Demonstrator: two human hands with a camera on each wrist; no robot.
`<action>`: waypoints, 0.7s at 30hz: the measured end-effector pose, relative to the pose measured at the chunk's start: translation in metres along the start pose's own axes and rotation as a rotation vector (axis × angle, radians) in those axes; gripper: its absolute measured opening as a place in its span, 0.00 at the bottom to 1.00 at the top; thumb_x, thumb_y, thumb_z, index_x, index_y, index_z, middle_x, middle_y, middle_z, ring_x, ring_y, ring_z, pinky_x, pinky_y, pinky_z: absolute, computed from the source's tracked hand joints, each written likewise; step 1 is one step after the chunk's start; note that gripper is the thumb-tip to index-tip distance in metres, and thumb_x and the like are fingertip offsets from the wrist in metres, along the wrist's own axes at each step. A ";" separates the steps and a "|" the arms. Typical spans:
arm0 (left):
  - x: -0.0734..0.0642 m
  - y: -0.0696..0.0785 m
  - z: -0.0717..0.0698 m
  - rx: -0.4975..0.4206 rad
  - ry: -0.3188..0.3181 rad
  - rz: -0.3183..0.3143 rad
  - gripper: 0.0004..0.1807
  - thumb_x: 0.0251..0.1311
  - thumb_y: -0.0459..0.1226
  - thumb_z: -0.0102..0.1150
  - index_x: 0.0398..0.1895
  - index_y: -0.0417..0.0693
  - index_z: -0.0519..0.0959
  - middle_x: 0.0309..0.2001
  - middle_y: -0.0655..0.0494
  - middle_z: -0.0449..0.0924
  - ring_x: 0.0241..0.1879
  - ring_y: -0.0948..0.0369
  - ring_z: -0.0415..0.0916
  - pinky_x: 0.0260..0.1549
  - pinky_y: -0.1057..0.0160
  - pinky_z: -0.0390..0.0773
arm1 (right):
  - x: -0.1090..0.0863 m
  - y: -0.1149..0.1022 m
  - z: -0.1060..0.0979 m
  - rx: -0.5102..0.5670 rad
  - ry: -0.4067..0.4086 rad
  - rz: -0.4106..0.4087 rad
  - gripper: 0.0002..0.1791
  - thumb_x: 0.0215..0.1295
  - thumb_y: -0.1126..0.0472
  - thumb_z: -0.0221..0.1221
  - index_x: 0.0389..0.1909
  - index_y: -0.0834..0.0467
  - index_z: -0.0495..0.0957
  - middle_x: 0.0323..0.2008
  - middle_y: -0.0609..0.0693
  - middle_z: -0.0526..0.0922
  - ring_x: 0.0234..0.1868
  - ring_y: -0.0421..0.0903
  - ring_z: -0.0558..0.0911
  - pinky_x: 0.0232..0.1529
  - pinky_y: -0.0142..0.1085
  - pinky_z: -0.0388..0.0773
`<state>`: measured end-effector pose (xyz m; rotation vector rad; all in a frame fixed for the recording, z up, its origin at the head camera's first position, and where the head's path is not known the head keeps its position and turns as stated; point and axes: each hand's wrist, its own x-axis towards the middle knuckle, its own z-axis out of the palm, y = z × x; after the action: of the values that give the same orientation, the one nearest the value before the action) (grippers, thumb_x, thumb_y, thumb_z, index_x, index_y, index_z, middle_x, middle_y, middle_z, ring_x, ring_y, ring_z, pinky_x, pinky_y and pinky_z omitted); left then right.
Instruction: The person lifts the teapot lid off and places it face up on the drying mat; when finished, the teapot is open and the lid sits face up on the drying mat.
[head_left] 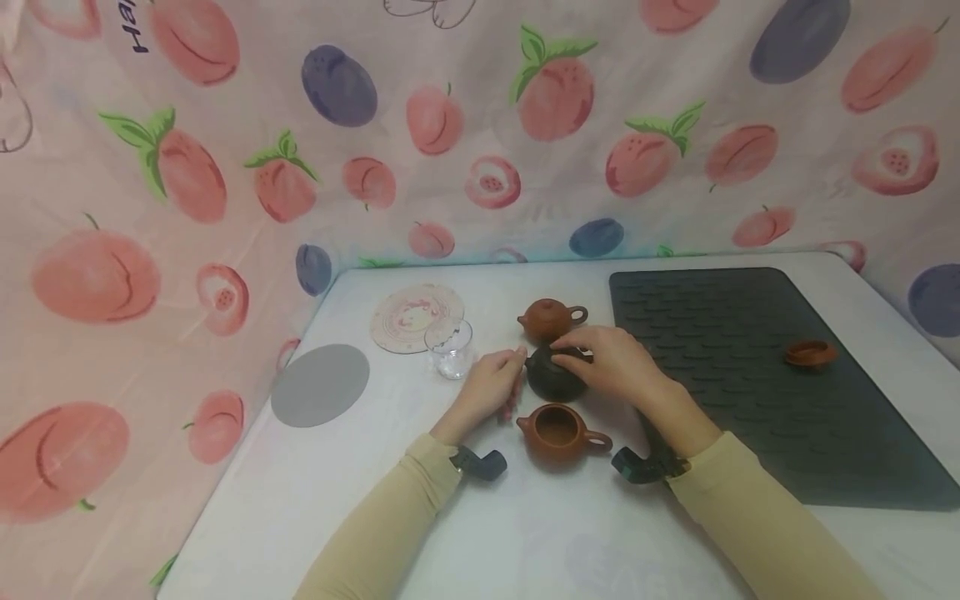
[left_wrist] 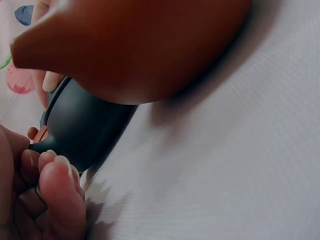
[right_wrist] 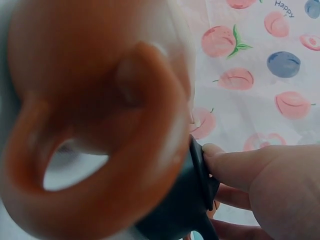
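A black teapot (head_left: 555, 382) stands between two brown teapots, one lidded (head_left: 550, 319) behind it and one without a lid (head_left: 557, 437) in front. My left hand (head_left: 491, 383) pinches the black teapot's spout (left_wrist: 41, 146) from the left. From the right, my right hand (head_left: 618, 367) holds the black teapot's lid (right_wrist: 201, 175), thumb at its edge; the other fingertips are partly hidden. The lid sits on the pot. In both wrist views the near brown teapot (left_wrist: 150, 45) covers much of the black one, its looped handle (right_wrist: 165, 145) large in the right wrist view.
A black ridged mat (head_left: 720, 400) lies on the right, with a small brown lid (head_left: 810, 354) on it. Left of the hands are a clear glass (head_left: 452, 358), a round patterned mat (head_left: 405, 321) and a grey oval mat (head_left: 321, 386). Fruit-print cloth (head_left: 450, 200) hangs behind.
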<state>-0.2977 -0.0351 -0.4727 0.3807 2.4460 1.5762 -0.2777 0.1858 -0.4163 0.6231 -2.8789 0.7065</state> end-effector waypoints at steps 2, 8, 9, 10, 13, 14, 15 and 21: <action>0.000 0.000 0.000 0.001 0.000 -0.002 0.29 0.79 0.57 0.42 0.26 0.45 0.74 0.16 0.51 0.73 0.10 0.58 0.71 0.10 0.63 0.74 | 0.000 0.000 0.000 0.000 -0.003 0.003 0.15 0.69 0.53 0.68 0.54 0.51 0.87 0.51 0.49 0.87 0.55 0.54 0.83 0.57 0.56 0.78; 0.000 0.000 0.000 0.005 0.004 -0.005 0.30 0.79 0.58 0.42 0.26 0.44 0.74 0.16 0.51 0.73 0.10 0.58 0.71 0.09 0.63 0.74 | 0.000 0.000 0.000 -0.001 -0.007 0.004 0.15 0.69 0.53 0.68 0.55 0.51 0.87 0.52 0.49 0.87 0.56 0.54 0.83 0.58 0.56 0.77; 0.000 0.000 0.001 0.006 0.003 -0.005 0.30 0.79 0.58 0.42 0.26 0.44 0.74 0.16 0.51 0.73 0.10 0.58 0.71 0.09 0.63 0.74 | 0.000 0.000 0.000 -0.001 -0.007 0.003 0.15 0.69 0.53 0.68 0.55 0.51 0.87 0.52 0.49 0.87 0.56 0.54 0.83 0.58 0.56 0.77; 0.000 0.000 0.001 0.009 0.005 -0.006 0.30 0.79 0.57 0.42 0.26 0.44 0.74 0.16 0.51 0.73 0.10 0.58 0.71 0.09 0.63 0.73 | 0.000 0.000 0.000 -0.002 -0.007 0.001 0.15 0.69 0.53 0.68 0.55 0.51 0.87 0.52 0.49 0.87 0.56 0.54 0.83 0.58 0.56 0.77; 0.000 0.001 0.000 0.014 0.003 -0.009 0.30 0.79 0.56 0.42 0.26 0.44 0.74 0.16 0.51 0.73 0.10 0.58 0.71 0.09 0.63 0.73 | 0.000 0.000 -0.001 0.006 -0.010 0.003 0.15 0.69 0.54 0.68 0.55 0.51 0.87 0.52 0.49 0.87 0.56 0.54 0.83 0.58 0.56 0.77; 0.000 0.001 0.000 0.012 0.002 -0.011 0.30 0.80 0.56 0.42 0.26 0.44 0.74 0.16 0.51 0.73 0.10 0.58 0.71 0.09 0.63 0.73 | 0.000 0.000 -0.001 0.009 -0.010 0.005 0.15 0.69 0.54 0.68 0.55 0.51 0.87 0.52 0.49 0.87 0.56 0.54 0.83 0.58 0.56 0.77; -0.001 0.002 0.000 0.014 0.001 -0.011 0.30 0.80 0.56 0.42 0.26 0.43 0.74 0.16 0.51 0.73 0.10 0.58 0.71 0.09 0.63 0.73 | 0.000 0.000 -0.001 0.011 -0.011 0.007 0.15 0.69 0.54 0.68 0.55 0.51 0.86 0.52 0.49 0.87 0.56 0.54 0.83 0.58 0.56 0.77; -0.001 0.002 0.001 0.008 -0.003 -0.013 0.30 0.79 0.57 0.41 0.26 0.44 0.74 0.16 0.51 0.73 0.10 0.58 0.71 0.10 0.63 0.74 | -0.001 0.000 0.000 0.020 -0.020 0.027 0.15 0.69 0.53 0.68 0.55 0.51 0.86 0.52 0.50 0.86 0.56 0.54 0.83 0.57 0.57 0.77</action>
<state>-0.2964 -0.0340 -0.4714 0.3668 2.4487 1.5597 -0.2772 0.1865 -0.4164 0.5980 -2.9070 0.7372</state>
